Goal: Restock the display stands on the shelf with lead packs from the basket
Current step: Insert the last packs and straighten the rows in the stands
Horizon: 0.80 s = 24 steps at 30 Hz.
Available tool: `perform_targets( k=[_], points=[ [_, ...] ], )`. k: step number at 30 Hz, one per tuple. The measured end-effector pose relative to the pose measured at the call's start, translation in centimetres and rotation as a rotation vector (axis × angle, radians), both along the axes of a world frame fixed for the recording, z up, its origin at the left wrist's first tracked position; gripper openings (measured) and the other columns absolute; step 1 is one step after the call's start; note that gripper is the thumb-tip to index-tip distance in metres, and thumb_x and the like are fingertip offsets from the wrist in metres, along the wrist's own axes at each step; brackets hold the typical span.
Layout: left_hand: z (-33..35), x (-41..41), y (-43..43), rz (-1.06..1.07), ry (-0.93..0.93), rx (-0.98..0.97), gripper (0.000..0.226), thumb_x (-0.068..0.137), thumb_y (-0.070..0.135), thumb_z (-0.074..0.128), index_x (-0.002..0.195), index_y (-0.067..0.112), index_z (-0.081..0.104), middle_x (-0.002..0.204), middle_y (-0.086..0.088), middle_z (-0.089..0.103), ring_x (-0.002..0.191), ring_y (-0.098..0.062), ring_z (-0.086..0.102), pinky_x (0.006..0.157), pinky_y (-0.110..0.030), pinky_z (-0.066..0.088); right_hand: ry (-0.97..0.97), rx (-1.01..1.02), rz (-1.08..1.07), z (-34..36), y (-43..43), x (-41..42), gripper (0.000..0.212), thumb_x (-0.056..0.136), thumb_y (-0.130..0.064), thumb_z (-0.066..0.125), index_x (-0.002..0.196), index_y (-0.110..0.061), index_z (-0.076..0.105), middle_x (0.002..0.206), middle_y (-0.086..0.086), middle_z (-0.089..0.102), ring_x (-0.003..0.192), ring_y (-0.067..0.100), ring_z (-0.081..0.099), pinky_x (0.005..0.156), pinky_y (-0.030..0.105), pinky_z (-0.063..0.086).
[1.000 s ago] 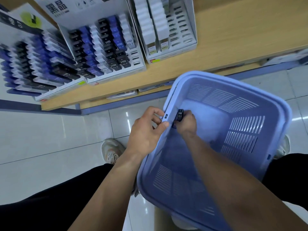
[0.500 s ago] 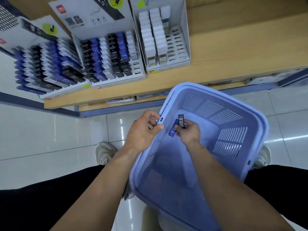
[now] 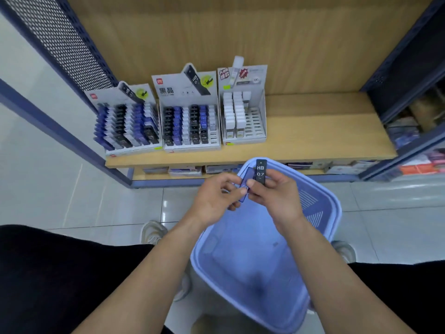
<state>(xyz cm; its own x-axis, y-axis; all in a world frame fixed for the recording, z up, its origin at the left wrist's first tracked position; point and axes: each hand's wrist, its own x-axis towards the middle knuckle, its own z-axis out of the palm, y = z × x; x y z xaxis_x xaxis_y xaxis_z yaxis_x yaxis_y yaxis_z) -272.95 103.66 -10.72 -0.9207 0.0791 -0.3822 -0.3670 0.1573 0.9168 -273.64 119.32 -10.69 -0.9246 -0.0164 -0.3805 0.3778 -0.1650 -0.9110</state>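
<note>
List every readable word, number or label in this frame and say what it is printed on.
"HB 0.7": black lead pack in the right hand.
"黑晶": header of the middle display stand.
"HB 0.7": front packs in that stand.
"100": header of the right display stand.
Blue lead pack pinched by the left hand: print unreadable.
Other print: too small or blurred.

Glossy pale floor tiles point(image 3: 48, 189), wood-grain back panel point(image 3: 277, 32), blue perforated metal side panel point(image 3: 65, 37)
</note>
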Motion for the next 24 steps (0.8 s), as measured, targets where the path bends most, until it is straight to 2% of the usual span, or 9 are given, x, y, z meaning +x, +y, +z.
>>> perform_targets(
  k=[4,7,10,13,15,19,20,22,24],
  points=[
    [2.5,0.8,-1.0,0.088,-0.02,0.097,0.008,0.094,0.007,0.069,0.095,0.014,0.065,0.069,-0.001,0.063,0.057,-0.014,0.063,0.055,-0.023,0.054,0.039,-0.054,0.079,2.3,-0.4,0.1,0.014,0.097,-0.01,0.062,0.106,-0.015,0.071,0.101,0.013,0.076,0.088,0.025,0.074,0.076,0.03,0.059],
    [3.5,1.0,-1.6,0.105,-0.054,0.123,0.008,0.095,0.008,0.068,0.098,0.008,0.06,0.077,-0.008,0.065,0.06,-0.017,0.065,0.059,-0.03,0.055,0.017,-0.024,0.1,3.2,-0.8,-0.1,0.019,0.103,-0.02,0.052,0.1,-0.015,0.07,0.098,0.009,0.077,0.092,0.027,0.074,0.078,0.033,0.06],
    [4.0,0.4,-2.7,0.091,-0.078,0.061,0.011,0.095,0.009,0.069,0.095,0.007,0.057,0.086,-0.017,0.071,0.065,-0.021,0.07,0.061,-0.03,0.056,0.046,0.079,0.127,3.0,-1.4,-1.3,0.021,0.102,-0.023,0.055,0.095,-0.015,0.072,0.094,0.007,0.076,0.091,0.023,0.071,0.085,0.039,0.057],
    [4.0,-0.5,-4.9,0.042,-0.077,-0.043,0.016,0.094,0.007,0.069,0.089,0.009,0.054,0.085,-0.016,0.072,0.069,-0.024,0.074,0.059,-0.027,0.056,0.133,0.19,0.186,2.6,-2.0,-3.5,0.017,0.098,-0.018,0.062,0.089,-0.02,0.076,0.087,0.007,0.071,0.083,0.014,0.061,0.088,0.039,0.054],
    [3.9,-1.2,-6.7,-0.007,-0.078,-0.138,0.018,0.093,0.007,0.07,0.088,0.011,0.053,0.08,-0.008,0.071,0.073,-0.026,0.076,0.059,-0.026,0.055,0.192,0.243,0.214,2.4,-2.5,-5.4,0.012,0.096,-0.015,0.064,0.097,-0.024,0.072,0.081,0.001,0.064,0.077,0.014,0.057,0.081,0.038,0.051],
    [3.5,-3.2,-10.0,-0.047,-0.078,-0.259,0.019,0.093,0.007,0.07,0.091,0.011,0.051,0.089,-0.011,0.071,0.072,-0.025,0.076,0.059,-0.027,0.056,0.223,0.377,0.279,2.2,-3.4,-9.8,0.036,0.094,-0.013,0.067,0.122,-0.034,0.058,0.088,-0.001,0.058,0.073,0.018,0.057,0.075,0.029,0.049],
    [3.5,-3.9,-10.7,-0.035,-0.078,-0.272,0.02,0.093,0.007,0.07,0.092,0.011,0.051,0.091,-0.013,0.071,0.071,-0.024,0.076,0.059,-0.027,0.056,0.226,0.41,0.301,2.2,-3.7,-10.9,0.037,0.094,-0.013,0.067,0.123,-0.034,0.058,0.094,0.003,0.058,0.077,0.023,0.062,0.079,0.032,0.054],
    [3.1,-5.3,-11.9,0.003,-0.072,-0.291,0.019,0.093,0.007,0.071,0.093,0.01,0.052,0.09,-0.011,0.072,0.07,-0.025,0.076,0.061,-0.029,0.056,0.236,0.447,0.318,1.6,-4.4,-13.2,0.034,0.092,-0.01,0.068,0.116,-0.033,0.063,0.106,0.01,0.058,0.083,0.034,0.068,0.084,0.046,0.059],
    [2.5,-6.4,-12.9,0.057,-0.073,-0.283,0.019,0.093,0.006,0.071,0.093,0.01,0.053,0.085,-0.007,0.072,0.069,-0.023,0.075,0.059,-0.027,0.056,0.259,0.487,0.299,1.1,-5.2,-15.2,0.025,0.091,-0.007,0.069,0.106,-0.027,0.067,0.101,0.005,0.06,0.076,0.028,0.068,0.081,0.047,0.06]
  ],
)
